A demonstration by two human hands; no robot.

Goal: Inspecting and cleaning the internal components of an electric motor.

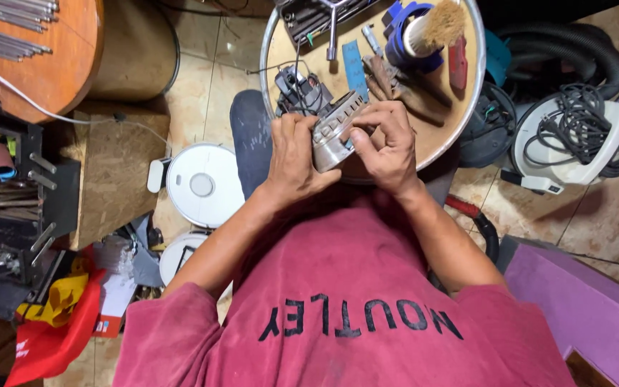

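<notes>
My left hand (293, 159) and my right hand (387, 145) both grip a small silver-grey metal housing (332, 133) with slots along its top. I hold it over the near edge of a round wooden table (444, 127) with a metal rim. My left thumb lies on the housing's left side and my right fingers curl over its right end. Just behind the housing sits a dark motor part (296, 89) with wires.
On the table lie a brush (430, 30), a blue part (402, 43), a red-handled tool (457, 63), a T-shaped wrench (332, 27) and pliers (388, 80). A white round robot vacuum (202, 185) sits on the floor at left, a tool rack (8, 193) further left, a vacuum with hose (574, 136) at right.
</notes>
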